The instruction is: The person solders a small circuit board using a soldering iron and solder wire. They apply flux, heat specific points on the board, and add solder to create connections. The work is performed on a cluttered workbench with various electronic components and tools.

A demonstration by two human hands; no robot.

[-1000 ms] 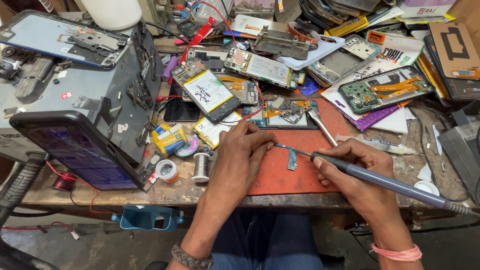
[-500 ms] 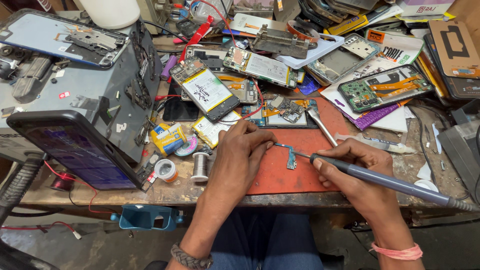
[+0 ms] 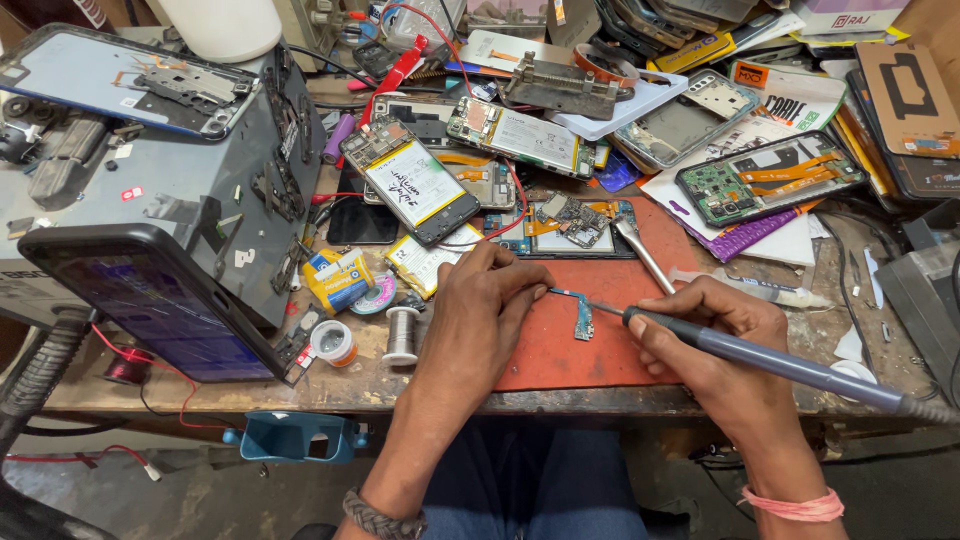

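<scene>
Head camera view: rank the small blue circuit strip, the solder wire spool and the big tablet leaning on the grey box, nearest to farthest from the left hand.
1. Small blue circuit strip, just right of the left hand on the red mat.
2. Solder wire spool, a little to its left.
3. Tablet, far left, leaning on the grey box.

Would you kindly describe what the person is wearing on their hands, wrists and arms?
Both hands are bare, with no gloves or rings visible. The left hand has a dark braided band around its wrist. The right hand has a thin pink band around its wrist. Both forearms are uncovered, with no sleeves in view. Below them, dark blue trousers show.
</scene>
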